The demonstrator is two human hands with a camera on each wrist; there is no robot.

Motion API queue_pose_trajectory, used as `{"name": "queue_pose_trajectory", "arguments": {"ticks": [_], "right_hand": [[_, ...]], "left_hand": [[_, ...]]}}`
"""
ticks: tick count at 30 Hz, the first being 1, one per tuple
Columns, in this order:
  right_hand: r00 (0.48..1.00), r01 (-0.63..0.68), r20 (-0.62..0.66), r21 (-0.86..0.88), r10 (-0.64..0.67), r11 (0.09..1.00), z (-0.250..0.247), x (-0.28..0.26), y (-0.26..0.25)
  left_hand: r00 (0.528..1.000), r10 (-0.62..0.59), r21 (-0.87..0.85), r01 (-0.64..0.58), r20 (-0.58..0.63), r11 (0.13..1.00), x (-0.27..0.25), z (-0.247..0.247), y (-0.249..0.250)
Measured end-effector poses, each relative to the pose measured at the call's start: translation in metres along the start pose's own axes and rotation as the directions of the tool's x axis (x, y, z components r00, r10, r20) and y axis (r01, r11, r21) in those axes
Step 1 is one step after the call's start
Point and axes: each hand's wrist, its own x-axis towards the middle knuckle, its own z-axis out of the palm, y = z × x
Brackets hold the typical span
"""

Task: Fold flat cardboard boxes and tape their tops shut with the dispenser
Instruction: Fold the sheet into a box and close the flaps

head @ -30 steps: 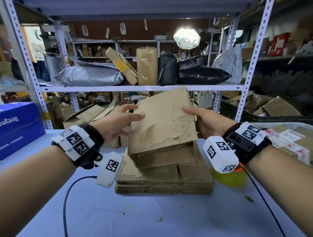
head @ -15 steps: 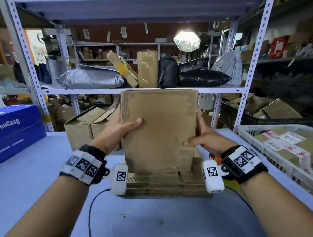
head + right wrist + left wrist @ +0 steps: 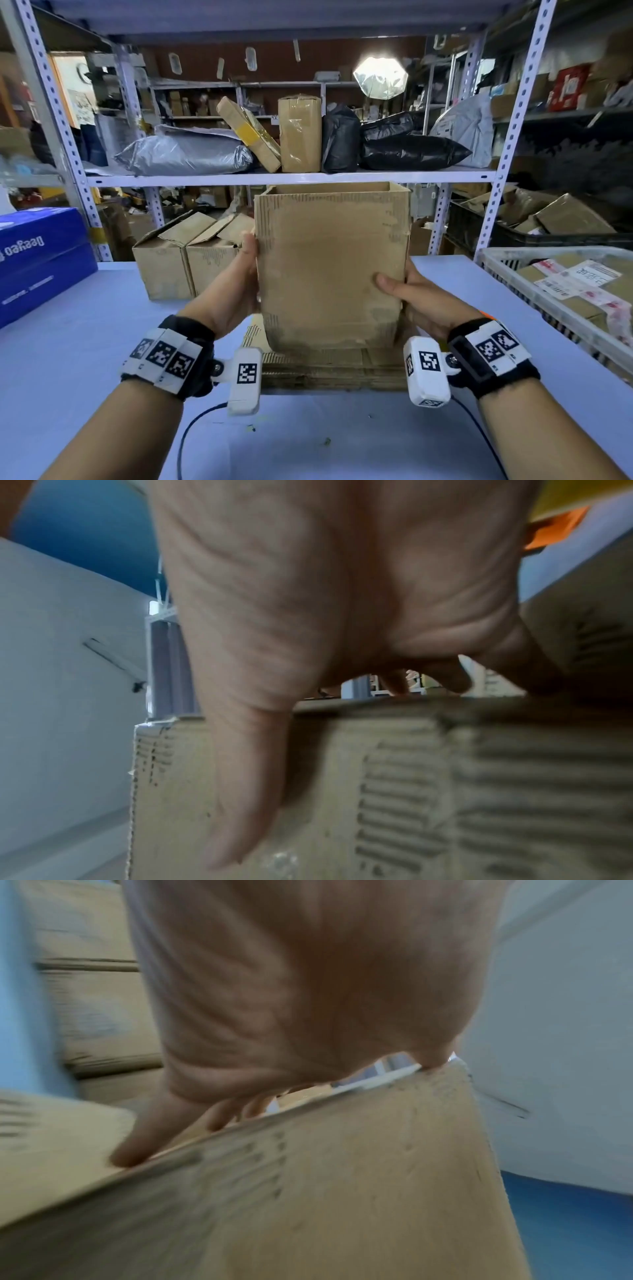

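Head view, left hand (image 3: 236, 291): grips the left edge of the worn brown cardboard box (image 3: 330, 270), thumb along the near face, fingers hidden behind the side.
Right hand (image 3: 416, 298): grips the box's right edge low down, thumb flat across the near face, fingers curled round the side panel.
Box: held upright between both hands, opened into a square tube with its top open, just above the stack of flat brown cardboard sheets (image 3: 329, 368) that lies between the wrists.
Left wrist view: blurred; the left hand (image 3: 301, 993) fills the upper half, its fingertips (image 3: 126, 1156) pressed on a cardboard panel.
Right wrist view: the right hand's thumb (image 3: 240, 791) lies flat on the ribbed cardboard; a yellow and orange thing (image 3: 561, 515) is cut off at the top right corner.
Beyond the left hand: two open brown cartons (image 3: 185, 260) on the pale blue table (image 3: 85, 342).
Far left of the hands: blue boxes (image 3: 37, 260) with white print, seen mirrored, not fully legible.
Right of the right hand: a white plastic crate (image 3: 534, 291) holding labelled parcels; the labels are too small to read.
Behind the box: a grey metal shelf (image 3: 291, 178) with grey and black bags and taped brown parcels.
Hidden: the box's bottom flaps.
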Motion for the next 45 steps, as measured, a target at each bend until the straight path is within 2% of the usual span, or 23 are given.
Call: {"name": "queue_pose_trajectory", "arguments": {"ticks": [3, 6, 9, 14, 16, 20, 22, 26, 29, 32, 36, 39, 41, 43, 45], "right_hand": [[0.999, -0.046, 0.026, -0.053, 0.047, 0.998, -0.002, -0.004, 0.006], [0.999, -0.039, 0.006, 0.041, 0.039, 0.998, 0.004, -0.001, 0.005], [0.997, -0.075, 0.021, 0.004, 0.075, 0.997, 0.009, 0.002, 0.005], [0.987, -0.127, 0.061, -0.253, 0.147, 0.959, 0.006, 0.0, -0.003], [0.981, -0.15, 0.074, -0.304, 0.18, 0.941, 0.005, 0.001, -0.007], [0.959, -0.237, 0.077, -0.318, 0.274, 0.918, 0.003, 0.0, -0.009], [0.942, -0.29, 0.07, -0.324, 0.328, 0.901, 0.004, -0.003, -0.012], [0.916, -0.327, 0.108, -0.357, 0.386, 0.875, 0.007, -0.007, -0.021], [0.914, -0.321, 0.143, -0.317, 0.38, 0.892, 0.002, -0.006, -0.024], [0.916, -0.324, 0.138, -0.302, 0.377, 0.897, -0.002, -0.007, -0.025], [0.89, -0.345, 0.146, -0.403, 0.431, 0.848, 0.007, -0.009, -0.024], [0.91, -0.276, 0.166, -0.443, 0.38, 0.853, 0.013, -0.011, -0.032], [0.936, -0.19, 0.197, -0.416, 0.292, 0.889, 0.014, -0.011, -0.038], [0.95, -0.133, 0.227, -0.326, 0.213, 0.936, 0.011, -0.013, -0.037], [0.961, -0.097, 0.232, -0.22, 0.148, 0.971, 0.009, -0.016, -0.034]], "left_hand": [[0.988, -0.138, -0.077, 0.143, 0.071, 0.987, -0.001, -0.008, -0.008], [0.989, -0.144, -0.15, 0.148, 0.032, 0.978, 0.006, -0.01, -0.006], [0.99, -0.144, -0.293, 0.14, 0.008, 0.946, 0.01, -0.007, -0.002], [0.982, -0.173, -0.077, 0.168, -0.071, 0.983, 0.003, -0.02, -0.007], [0.974, -0.227, -0.055, 0.227, 0.014, 0.972, -0.002, -0.028, -0.006], [0.919, -0.357, 0.038, 0.355, 0.169, 0.934, -0.007, -0.039, 0.005], [0.921, -0.338, -0.013, 0.347, 0.192, 0.938, -0.006, -0.036, 0.005], [0.965, -0.253, -0.128, 0.259, 0.064, 0.957, -0.003, -0.026, -0.008], [0.977, -0.2, -0.18, 0.21, 0.069, 0.961, -0.003, -0.028, -0.016], [0.989, -0.124, -0.182, 0.136, 0.077, 0.974, -0.002, -0.026, -0.023], [0.998, -0.037, -0.093, 0.032, -0.047, 0.995, 0.005, -0.013, -0.032], [0.998, -0.023, -0.141, 0.014, -0.064, 0.99, 0.011, -0.014, -0.029], [0.998, -0.052, -0.148, 0.049, -0.018, 0.988, 0.01, -0.018, -0.023], [0.99, -0.094, -0.133, 0.108, 0.11, 0.985, 0.005, -0.023, -0.015], [0.973, -0.144, -0.154, 0.172, 0.178, 0.973, 0.003, -0.03, -0.011]]}}
